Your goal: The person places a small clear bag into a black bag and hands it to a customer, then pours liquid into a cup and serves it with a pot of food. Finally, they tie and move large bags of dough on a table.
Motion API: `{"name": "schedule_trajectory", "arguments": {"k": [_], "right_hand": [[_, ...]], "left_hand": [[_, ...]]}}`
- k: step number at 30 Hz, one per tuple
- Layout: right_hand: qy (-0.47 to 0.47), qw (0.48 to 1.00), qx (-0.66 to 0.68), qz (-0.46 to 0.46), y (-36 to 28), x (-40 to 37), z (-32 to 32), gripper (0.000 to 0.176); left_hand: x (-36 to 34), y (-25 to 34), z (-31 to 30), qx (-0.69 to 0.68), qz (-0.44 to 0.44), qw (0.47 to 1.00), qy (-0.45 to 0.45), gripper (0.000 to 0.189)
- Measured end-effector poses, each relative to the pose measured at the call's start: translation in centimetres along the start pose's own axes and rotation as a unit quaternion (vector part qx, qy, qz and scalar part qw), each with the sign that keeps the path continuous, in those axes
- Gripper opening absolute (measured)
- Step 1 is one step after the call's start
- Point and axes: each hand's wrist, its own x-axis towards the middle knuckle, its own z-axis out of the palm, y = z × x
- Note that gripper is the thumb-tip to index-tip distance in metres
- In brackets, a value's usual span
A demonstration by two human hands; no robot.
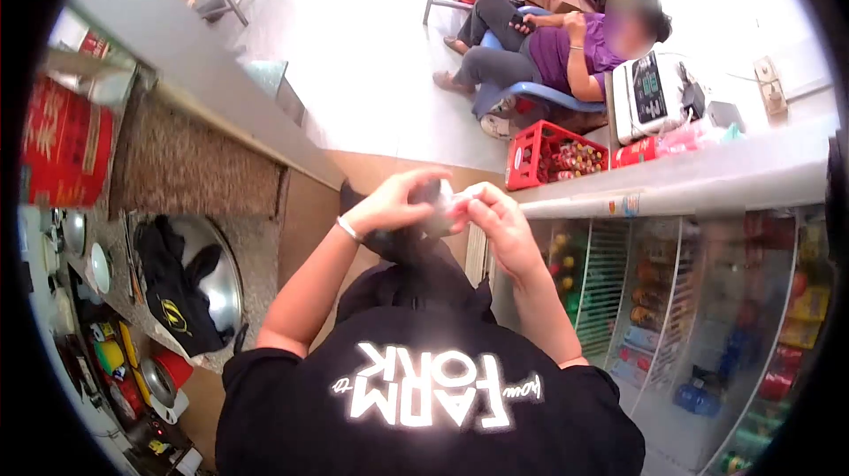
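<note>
Both hands are raised in front of the chest, close together at the middle of the head view. My left hand (398, 200), with a white band at its wrist, has its fingers curled round a dark, blurred object (426, 193). Beside it, my right hand (497, 211) pinches a small white and pink item (458, 202), too blurred to name, which lies between the two hands. Below them a black shirt (433, 388) with white lettering covers the torso.
A person (566, 52) in purple sits on a blue chair (553, 96) ahead. Near them are a red crate (531, 158) of bottles and a white scale (626, 100). Glass-fronted shelves (654, 299) fill the right; black cloth (181, 290) lies on a metal lid (225, 281) at left.
</note>
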Motion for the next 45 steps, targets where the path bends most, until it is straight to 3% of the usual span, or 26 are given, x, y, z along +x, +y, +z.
{"name": "schedule_trajectory", "arguments": {"k": [1,2,4,7,10,12,13,14,15,16,18,20,22,24,26,28,30,32,34,35,36,38,39,42,44,45], "right_hand": [[-0.046,0.999,0.005,-0.022,-0.5,1.8,-0.4,0.022],[-0.064,0.997,-0.032,-0.027,-1.8,4.1,0.0,0.019],[-0.103,0.994,-0.024,-0.003,-3.1,8.8,-0.1,0.021],[-0.136,0.987,-0.080,-0.041,-3.7,16.9,-3.9,0.026],[-0.039,0.991,-0.119,-0.051,2.0,27.3,-10.6,0.033],[-0.045,0.978,-0.096,0.182,8.6,31.8,-13.2,0.035],[-0.139,0.944,-0.174,0.244,13.2,34.0,-14.6,0.037],[-0.083,0.915,0.056,0.391,13.4,33.9,-13.3,0.040],[-0.165,0.866,0.160,0.444,11.7,34.1,-12.5,0.042],[-0.175,0.859,0.157,0.456,11.9,35.6,-12.0,0.042],[-0.311,0.819,0.236,0.420,12.3,38.7,-11.1,0.041],[-0.312,0.826,0.210,0.420,8.7,42.1,-9.8,0.038],[-0.268,0.868,0.169,0.382,6.4,44.6,-9.3,0.032],[-0.250,0.864,0.151,0.410,6.5,48.2,-9.4,0.027],[-0.156,0.921,0.107,0.340,9.8,53.7,-10.3,0.022],[-0.172,0.947,0.085,0.259,8.2,58.7,-9.7,0.021],[-0.141,0.962,0.094,0.216,2.2,61.7,-7.1,0.023],[-0.188,0.964,0.050,0.181,-1.8,65.2,-6.0,0.028],[-0.197,0.948,0.110,0.223,-5.2,68.7,-4.8,0.030],[-0.162,0.952,0.131,0.225,-7.4,69.7,-3.1,0.033],[-0.214,0.929,0.215,0.211,-8.2,70.6,-2.4,0.041],[-0.268,0.920,0.235,0.163,-11.3,70.5,3.2,0.049],[-0.348,0.907,0.193,0.139,-10.8,72.0,4.4,0.054],[-0.427,0.901,-0.072,0.033,-11.4,73.2,11.2,0.078],[-0.482,0.865,-0.137,-0.016,-10.1,74.6,14.3,0.087],[-0.478,0.857,-0.183,-0.051,-10.0,75.0,15.8,0.076]], "left_hand": [[0.9,1.5,-0.1,0.070,0.100,0.992,0.029,0.038],[1.9,3.1,-1.6,0.093,0.102,0.990,-0.015,0.023],[3.5,2.7,-3.9,0.109,0.024,0.992,0.060,0.013],[6.1,3.8,-7.2,0.165,0.036,0.973,0.161,0.009],[8.4,4.7,-9.8,0.192,0.039,0.950,0.242,0.009],[10.2,5.6,-12.0,0.196,0.036,0.932,0.302,0.010],[11.1,6.6,-13.0,0.205,0.027,0.927,0.313,0.011],[12.5,7.6,-13.9,0.196,0.048,0.918,0.340,0.010],[13.3,8.2,-14.9,0.206,0.046,0.913,0.350,0.008],[13.6,8.1,-15.7,0.211,0.033,0.908,0.361,0.007],[14.9,8.6,-17.0,0.165,-0.024,0.893,0.419,0.006],[16.1,8.1,-18.7,0.162,-0.024,0.878,0.450,0.006],[17.2,7.7,-20.2,0.155,-0.024,0.867,0.473,0.006],[18.0,7.1,-22.2,0.161,-0.032,0.858,0.486,0.007],[18.8,6.5,-24.7,0.166,-0.032,0.850,0.499,0.009],[19.0,5.3,-27.3,0.145,-0.039,0.841,0.520,0.011],[19.2,4.6,-29.9,0.126,-0.047,0.809,0.572,0.009],[19.4,3.0,-32.4,0.140,-0.045,0.789,0.596,0.009],[19.3,1.2,-35.1,0.178,-0.085,0.775,0.600,0.009],[20.0,1.1,-36.4,0.172,-0.059,0.755,0.630,0.012],[20.2,0.9,-37.5,0.169,-0.062,0.750,0.636,0.012],[20.1,0.4,-39.9,0.215,-0.113,0.744,0.623,0.015],[20.2,1.1,-40.8,0.195,-0.136,0.742,0.627,0.016],[20.3,0.1,-43.5,0.216,-0.128,0.725,0.641,0.011],[20.4,-0.8,-45.0,0.203,-0.142,0.707,0.662,0.010],[20.5,-1.5,-45.6,0.212,-0.148,0.700,0.666,0.010]]}}
